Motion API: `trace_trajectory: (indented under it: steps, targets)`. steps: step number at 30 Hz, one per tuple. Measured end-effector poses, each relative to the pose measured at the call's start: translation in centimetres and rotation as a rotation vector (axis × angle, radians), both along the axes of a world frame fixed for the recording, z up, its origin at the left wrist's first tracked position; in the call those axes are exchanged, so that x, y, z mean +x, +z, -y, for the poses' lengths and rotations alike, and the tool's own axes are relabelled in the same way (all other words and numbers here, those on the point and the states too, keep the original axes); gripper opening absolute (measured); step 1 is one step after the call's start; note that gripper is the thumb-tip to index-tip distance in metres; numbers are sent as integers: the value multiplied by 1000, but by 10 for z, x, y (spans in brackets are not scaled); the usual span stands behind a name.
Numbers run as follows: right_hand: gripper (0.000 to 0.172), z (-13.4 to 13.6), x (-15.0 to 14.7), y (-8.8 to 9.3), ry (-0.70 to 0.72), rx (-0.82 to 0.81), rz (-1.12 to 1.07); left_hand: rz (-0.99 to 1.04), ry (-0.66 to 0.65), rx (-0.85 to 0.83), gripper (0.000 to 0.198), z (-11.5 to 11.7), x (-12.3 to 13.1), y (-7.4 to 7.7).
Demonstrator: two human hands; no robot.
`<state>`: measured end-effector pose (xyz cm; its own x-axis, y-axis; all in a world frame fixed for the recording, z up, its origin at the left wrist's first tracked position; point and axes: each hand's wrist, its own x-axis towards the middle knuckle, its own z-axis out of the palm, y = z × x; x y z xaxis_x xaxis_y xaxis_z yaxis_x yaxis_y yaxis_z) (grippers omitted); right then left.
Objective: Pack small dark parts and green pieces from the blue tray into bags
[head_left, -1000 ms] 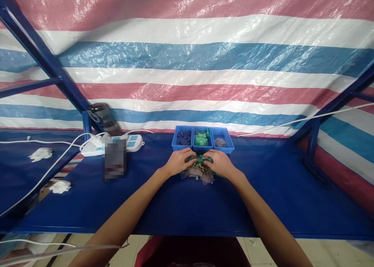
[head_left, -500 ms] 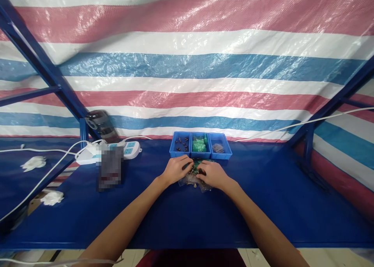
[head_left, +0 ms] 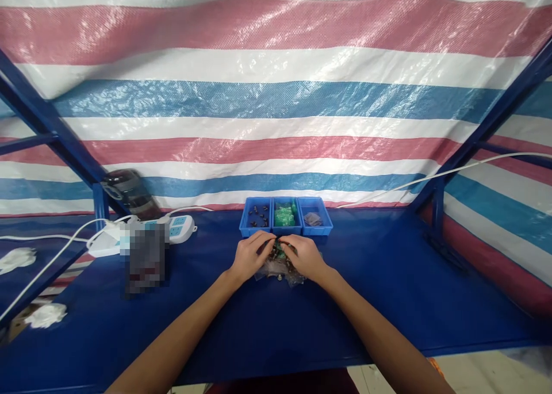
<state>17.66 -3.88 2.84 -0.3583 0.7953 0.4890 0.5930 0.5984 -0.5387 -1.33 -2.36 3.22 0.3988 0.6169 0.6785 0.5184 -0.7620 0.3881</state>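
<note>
My left hand (head_left: pixel 252 256) and my right hand (head_left: pixel 305 257) meet at the fingertips over a small heap on the blue table. Both hands are closed in a pinch, and whatever sits between the fingers is too small to make out. Under and between them lie clear plastic bags (head_left: pixel 276 269) with small dark and metallic parts, and a bit of green. A small metallic part (head_left: pixel 280 277) rests at the heap's near edge. Just beyond stand a left blue bin (head_left: pixel 255 232) with loose dark parts, a middle blue bin (head_left: pixel 287 230) with green pieces, and a right blue bin (head_left: pixel 318 231) with small greyish packets.
To the left are a white power strip (head_left: pixel 183 230) with cables, a blurred-out dark object (head_left: pixel 146 259) and a dark jar-like container (head_left: pixel 129 192). Crumpled white tissue (head_left: pixel 46 315) lies farther left. Blue frame posts (head_left: pixel 437 204) and a striped sheet (head_left: pixel 276 100) enclose the table.
My hands have drawn closer together, so the fingertips now meet over the heap. The whole view has shifted, with the bins and table appearing slightly farther left.
</note>
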Motion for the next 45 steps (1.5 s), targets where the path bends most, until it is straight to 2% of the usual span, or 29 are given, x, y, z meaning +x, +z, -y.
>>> trace_trajectory:
  steps: [3, 9, 18, 21, 25, 29, 31, 36, 45]
  targets:
    - [26, 0, -2, 0, -30, -48, -166, 45, 15, -4, 18, 1, 1, -1]
    - [21, -2, -3, -3, -26, -316, -535, 51, 9, -16, 19, 3, 5, -1]
    - [30, -4, -5, 1, 24, -558, -791, 26, 15, 68, 21, 4, 8, -3]
    - [38, -3, -5, 2, 45, -597, -791, 12, 25, 87, 22, 6, 9, -2]
    - [46, -1, -5, -1, 24, -481, -611, -6, 23, 76, 24, 6, 9, -4]
    - [43, 3, -5, -1, -46, -164, -337, -6, -11, 104, 21, 5, 8, -6]
    - [42, 5, -6, -1, -71, -63, -255, -5, -30, 115, 18, 5, 8, -6]
    - [42, 5, -7, -1, -116, -25, -188, 13, -38, 139, 17, 7, 8, -3]
    - [43, 6, -9, -1, -94, -32, -138, 36, -78, 70, 16, 9, 11, -1]
